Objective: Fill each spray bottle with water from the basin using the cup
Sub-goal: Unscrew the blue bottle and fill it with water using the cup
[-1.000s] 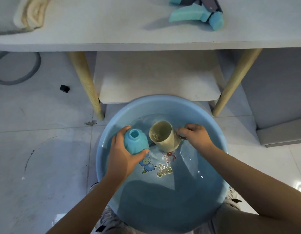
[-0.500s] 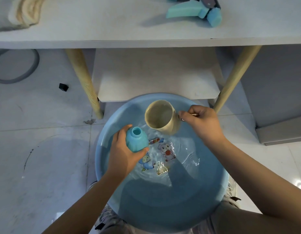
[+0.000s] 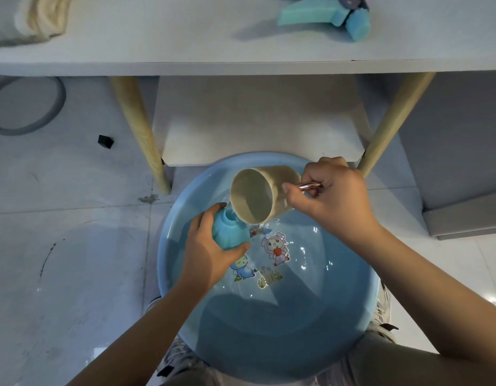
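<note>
Over the basin (image 3: pixel 361 324) | cup (image 3: pixel 258 199) now lifted from water, tipped onto bottle (image 3: pixel 230 232) mouth | right hand (image 3: pixel 333 199) pinches handle, left hand (image 3: pixel 210 252) grips bottle | pouring begins

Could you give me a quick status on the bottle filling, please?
Left hand grips blue bottle over basin. Right hand holds cup tipped at bottle mouth. Nothing in the way.
</note>
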Demonstrator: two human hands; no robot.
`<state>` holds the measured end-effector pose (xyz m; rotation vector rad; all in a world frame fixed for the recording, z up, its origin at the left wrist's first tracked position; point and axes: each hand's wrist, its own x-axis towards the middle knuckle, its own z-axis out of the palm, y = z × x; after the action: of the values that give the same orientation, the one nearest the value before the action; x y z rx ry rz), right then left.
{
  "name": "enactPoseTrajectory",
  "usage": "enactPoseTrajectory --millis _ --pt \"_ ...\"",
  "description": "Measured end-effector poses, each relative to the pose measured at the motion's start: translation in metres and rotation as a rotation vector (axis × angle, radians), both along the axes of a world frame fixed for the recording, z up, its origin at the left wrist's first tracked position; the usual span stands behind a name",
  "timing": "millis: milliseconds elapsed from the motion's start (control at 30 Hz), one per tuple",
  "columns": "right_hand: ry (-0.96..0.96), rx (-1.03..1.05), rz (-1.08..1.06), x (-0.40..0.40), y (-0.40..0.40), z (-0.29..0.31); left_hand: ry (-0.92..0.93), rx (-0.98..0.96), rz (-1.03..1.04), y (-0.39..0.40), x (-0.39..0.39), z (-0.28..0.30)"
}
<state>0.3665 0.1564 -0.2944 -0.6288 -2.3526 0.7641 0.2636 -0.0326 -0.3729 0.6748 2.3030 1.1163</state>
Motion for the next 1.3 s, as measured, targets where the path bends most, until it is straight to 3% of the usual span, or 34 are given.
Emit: enactPoseTrajectory --millis 467,1300 --pt "0.04 0.195 0.014 -0.002 0.002 0.013 -0.003 0.012 -0.019 0.001 0.002 0.002" --pt "0.122 0.369 0.111 -0.004 0.005 0.016 0.005 0.029 -0.035 0.001 0.003 0.002"
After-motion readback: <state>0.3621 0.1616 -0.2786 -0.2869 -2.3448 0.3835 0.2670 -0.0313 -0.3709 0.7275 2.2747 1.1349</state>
